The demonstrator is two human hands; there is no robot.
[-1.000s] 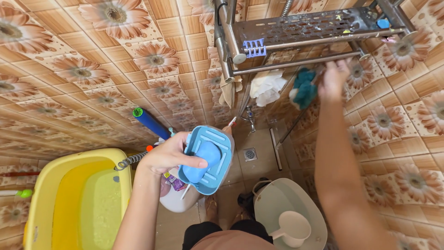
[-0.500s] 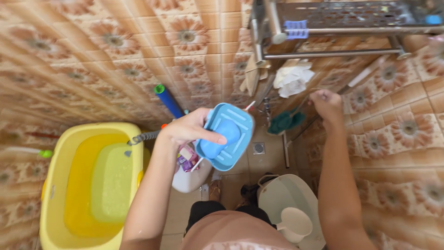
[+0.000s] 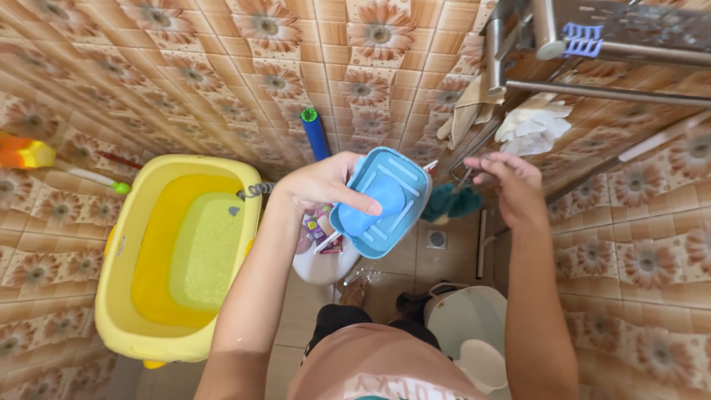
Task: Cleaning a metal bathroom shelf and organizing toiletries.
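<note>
My left hand [image 3: 320,185] grips a light blue soap dish [image 3: 400,178], tilted, with my thumb pressing a blue bar of soap [image 3: 376,204] into it. My right hand [image 3: 511,185] is just right of the dish at the same height, fingers pinched on the thin cord of a teal bath scrubber [image 3: 448,201]. The scrubber hangs between the dish and my right wrist, partly hidden behind the dish.
A yellow tub [image 3: 118,296] holding water stands at the left. A metal rack [image 3: 592,41] with a white cloth [image 3: 533,126] hanging under it is top right. Below are a white bucket with small packets [image 3: 318,263], a pale bucket with a ladle [image 3: 455,322], a floor drain [image 3: 437,238] and a blue tube [image 3: 315,133].
My right hand came down from under the metal rack, bringing the teal scrubber next to the soap dish. My left hand kept hold of the dish and soap.
</note>
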